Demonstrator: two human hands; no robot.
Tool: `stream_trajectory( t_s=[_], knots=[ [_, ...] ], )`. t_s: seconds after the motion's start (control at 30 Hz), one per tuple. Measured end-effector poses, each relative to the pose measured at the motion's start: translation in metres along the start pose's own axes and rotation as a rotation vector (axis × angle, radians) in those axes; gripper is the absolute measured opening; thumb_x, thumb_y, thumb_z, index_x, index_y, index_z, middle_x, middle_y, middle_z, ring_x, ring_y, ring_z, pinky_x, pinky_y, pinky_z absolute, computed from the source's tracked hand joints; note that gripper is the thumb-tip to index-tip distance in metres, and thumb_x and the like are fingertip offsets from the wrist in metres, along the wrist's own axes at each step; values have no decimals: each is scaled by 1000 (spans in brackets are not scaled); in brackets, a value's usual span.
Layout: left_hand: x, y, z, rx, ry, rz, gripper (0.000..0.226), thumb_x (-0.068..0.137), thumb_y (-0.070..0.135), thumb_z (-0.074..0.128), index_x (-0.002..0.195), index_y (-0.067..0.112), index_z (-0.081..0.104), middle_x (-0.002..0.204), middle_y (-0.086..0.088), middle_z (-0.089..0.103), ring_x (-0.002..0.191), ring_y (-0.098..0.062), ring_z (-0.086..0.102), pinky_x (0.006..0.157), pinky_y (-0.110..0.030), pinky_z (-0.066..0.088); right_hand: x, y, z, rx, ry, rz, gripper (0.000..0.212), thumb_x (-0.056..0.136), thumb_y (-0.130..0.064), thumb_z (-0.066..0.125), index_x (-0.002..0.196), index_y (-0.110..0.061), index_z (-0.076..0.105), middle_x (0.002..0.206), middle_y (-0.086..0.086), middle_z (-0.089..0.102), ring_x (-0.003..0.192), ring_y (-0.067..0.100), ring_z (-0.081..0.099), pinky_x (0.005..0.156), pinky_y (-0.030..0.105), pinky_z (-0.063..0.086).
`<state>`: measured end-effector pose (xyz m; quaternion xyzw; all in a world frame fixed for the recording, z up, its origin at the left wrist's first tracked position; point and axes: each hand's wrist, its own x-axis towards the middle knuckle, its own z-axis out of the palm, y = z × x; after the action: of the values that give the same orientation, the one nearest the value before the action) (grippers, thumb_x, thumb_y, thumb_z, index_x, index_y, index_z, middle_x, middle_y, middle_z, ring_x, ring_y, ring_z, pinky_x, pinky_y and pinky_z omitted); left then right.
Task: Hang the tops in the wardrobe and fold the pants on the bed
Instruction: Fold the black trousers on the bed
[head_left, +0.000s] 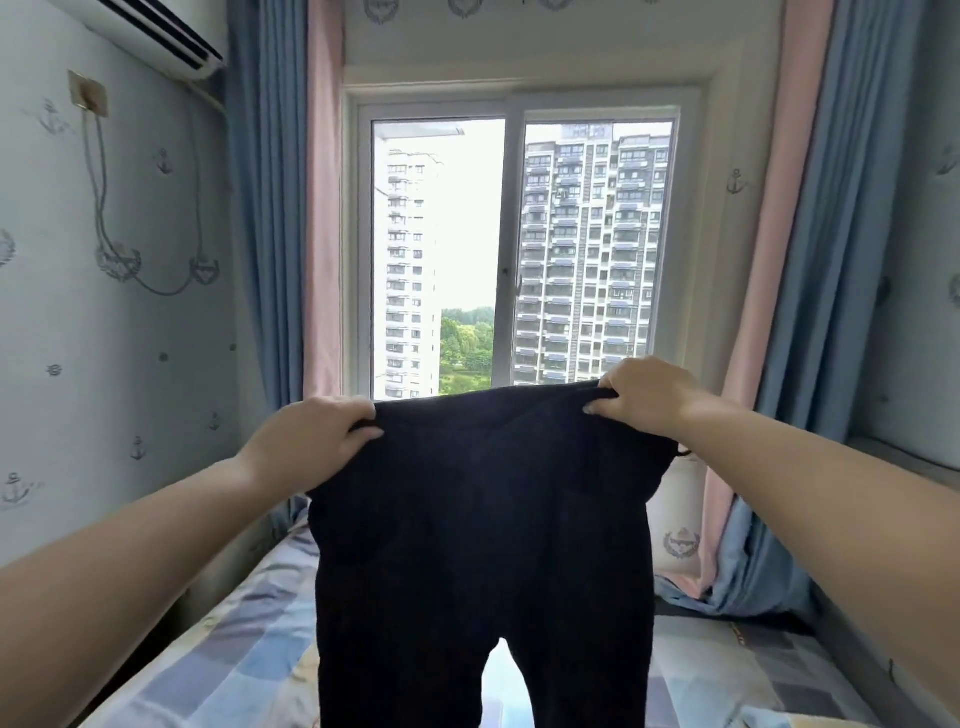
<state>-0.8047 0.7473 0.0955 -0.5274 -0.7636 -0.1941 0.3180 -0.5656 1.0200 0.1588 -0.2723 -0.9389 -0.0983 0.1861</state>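
A pair of black pants (483, 519) hangs spread out in front of me, waistband up, both legs dropping out of the bottom of the view. My left hand (317, 441) grips the left end of the waistband. My right hand (649, 395) grips the right end, a little higher. The pants are held in the air above the bed (228, 654), which has a blue, grey and cream checked sheet. No tops and no wardrobe are in view.
A window (519, 249) faces me beyond the bed, with pink and blue curtains (270, 218) on both sides. A wall with anchor wallpaper (104, 364) runs along the left, with an air conditioner (166, 31) up top. A white pillow (675, 525) lies at the bed's far right.
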Motion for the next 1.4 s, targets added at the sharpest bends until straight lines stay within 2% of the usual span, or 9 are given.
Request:
stream_trajectory(
  t_s=[0.2, 0.33, 0.5, 0.63, 0.83, 0.93, 1.1, 1.3, 1.4],
  knots=[
    [27, 84, -6, -58, -63, -15, 20, 94, 41, 52, 88, 23, 60, 74, 11, 58, 68, -9, 54, 62, -23, 39, -11, 58, -9, -98, 129, 185, 15, 91, -21, 52, 99, -17, 64, 98, 0, 65, 90, 22, 59, 78, 33, 45],
    [50, 149, -13, -123, -59, 47, 21, 94, 41, 53, 83, 23, 57, 73, 10, 57, 71, -10, 55, 68, -25, 44, -17, 100, -40, -332, 177, 303, 31, 84, -1, 41, 87, -23, 63, 87, -5, 61, 92, 19, 53, 93, 39, 34],
    [68, 174, -33, -211, 18, -20, 23, 92, 41, 55, 79, 23, 59, 71, 10, 57, 68, -3, 52, 62, -17, 39, -1, 105, -91, -745, 318, 173, 25, 70, 2, 43, 62, -21, 48, 70, -9, 48, 81, 17, 33, 86, 34, 30],
    [40, 148, -39, -227, -8, -137, 21, 92, 40, 56, 74, 28, 56, 69, 13, 56, 65, -1, 52, 58, -13, 31, 19, 67, -97, -871, 355, 17, 24, 74, -1, 50, 66, -23, 51, 64, -9, 41, 74, 17, 32, 73, 32, 25],
    [-61, 77, -12, -219, -133, -416, 28, 91, 38, 58, 66, 31, 48, 60, 14, 50, 57, 0, 48, 52, -16, 29, 45, -39, -11, -653, 297, -201, 17, 80, 4, 49, 81, -10, 57, 68, -1, 49, 60, 18, 42, 63, 29, 37],
    [-128, 28, 11, -167, -206, -556, 21, 91, 40, 57, 76, 26, 56, 64, 13, 51, 61, -2, 48, 52, -20, 28, 57, -108, 63, -525, 233, -320, 23, 84, 3, 52, 103, -6, 62, 97, 8, 64, 83, 28, 61, 63, 30, 46],
    [-250, -67, 60, -84, -337, -787, 21, 91, 42, 57, 88, 21, 61, 70, 8, 54, 71, -17, 52, 61, -29, 38, 59, -253, 188, -440, 48, -488, 28, 87, 1, 49, 111, -6, 62, 103, 9, 65, 93, 32, 64, 60, 32, 40],
    [-396, -208, 142, -98, -507, -978, 20, 93, 40, 53, 83, 23, 53, 86, 3, 61, 82, -24, 58, 63, -31, 35, 73, -423, 348, -246, -110, -668, 30, 94, -6, 41, 113, -7, 63, 118, 10, 60, 106, 31, 62, 77, 38, 47],
    [-457, -282, 179, -128, -608, -1078, 21, 95, 41, 51, 88, 22, 56, 73, 5, 57, 79, -23, 56, 61, -31, 36, 84, -508, 426, -222, -254, -720, 27, 94, -3, 43, 111, -6, 63, 119, 13, 56, 106, 33, 60, 75, 40, 46]
  ],
)
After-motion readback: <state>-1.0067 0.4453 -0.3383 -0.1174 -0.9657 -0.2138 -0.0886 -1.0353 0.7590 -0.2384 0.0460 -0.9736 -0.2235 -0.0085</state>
